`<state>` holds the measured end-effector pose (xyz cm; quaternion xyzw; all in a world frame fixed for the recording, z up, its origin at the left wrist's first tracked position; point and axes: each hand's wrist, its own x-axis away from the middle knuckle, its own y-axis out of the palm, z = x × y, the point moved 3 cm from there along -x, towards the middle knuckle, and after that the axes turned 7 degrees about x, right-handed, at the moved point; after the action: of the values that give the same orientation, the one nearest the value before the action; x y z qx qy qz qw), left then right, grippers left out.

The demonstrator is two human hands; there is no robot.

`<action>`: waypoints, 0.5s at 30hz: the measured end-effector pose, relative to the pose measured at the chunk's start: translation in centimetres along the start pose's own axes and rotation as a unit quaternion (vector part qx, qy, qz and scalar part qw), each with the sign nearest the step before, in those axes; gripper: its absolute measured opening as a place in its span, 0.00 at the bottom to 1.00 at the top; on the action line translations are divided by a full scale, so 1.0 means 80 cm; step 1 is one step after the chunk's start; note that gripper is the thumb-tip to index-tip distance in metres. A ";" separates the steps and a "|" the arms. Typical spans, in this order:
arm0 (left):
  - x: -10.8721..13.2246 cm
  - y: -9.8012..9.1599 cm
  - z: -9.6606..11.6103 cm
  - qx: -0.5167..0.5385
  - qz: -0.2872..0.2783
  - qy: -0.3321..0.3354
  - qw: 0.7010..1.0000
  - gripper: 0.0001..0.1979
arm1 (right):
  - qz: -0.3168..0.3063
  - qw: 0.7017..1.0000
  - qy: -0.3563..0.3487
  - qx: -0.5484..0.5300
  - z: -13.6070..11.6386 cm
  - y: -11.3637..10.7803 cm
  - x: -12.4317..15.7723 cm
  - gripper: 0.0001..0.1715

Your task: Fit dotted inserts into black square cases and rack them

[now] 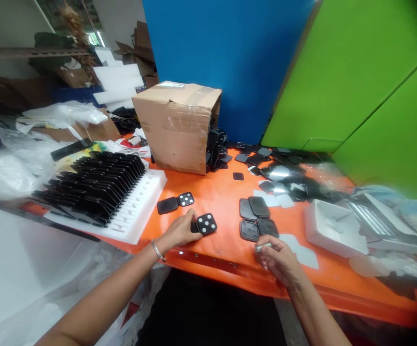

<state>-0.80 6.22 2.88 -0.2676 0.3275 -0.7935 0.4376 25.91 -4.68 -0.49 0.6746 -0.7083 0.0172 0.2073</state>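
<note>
Our left hand (pixel 181 231) is clamped on a black case (pixel 207 224) at the orange table (pixel 217 190), long axis roughly left-right, dotted half pointing right, other half mostly hidden by the hand. Rounded-square, white round dots. Our right hand (pixel 277 258) pinches a silvery cylinder (pixel 263 246), partly covered. Dull black pieces (pixel 259 207) just beyond. Cardboard box (pixel 175 132): we can't see much inside; far right blurred.

The left forearm (pixel 110 290) and right forearm (pixel 316 310) are stretched forward, the left hand (pixel 180 231) closed in a pinch, the right hand (pixel 279 259) curled with fingers bent.
</note>
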 end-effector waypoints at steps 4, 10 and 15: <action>-0.006 -0.031 -0.021 0.000 0.033 0.034 0.999 0.10 | -0.011 1.000 -0.004 -0.012 -0.003 0.003 -0.001 0.17; -0.003 -0.051 -0.055 -0.028 -0.001 0.057 0.998 0.08 | -0.022 0.999 -0.015 -0.022 -0.004 0.002 -0.001 0.17; -0.010 -0.068 -0.060 -0.024 -0.022 0.067 0.997 0.11 | -0.032 0.998 -0.015 -0.043 -0.003 0.003 -0.003 0.15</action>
<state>-6.63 10.49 3.78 -0.2312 0.3692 -0.8111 0.3904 25.77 -4.38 -0.27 0.6877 -0.6892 -0.0304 0.2260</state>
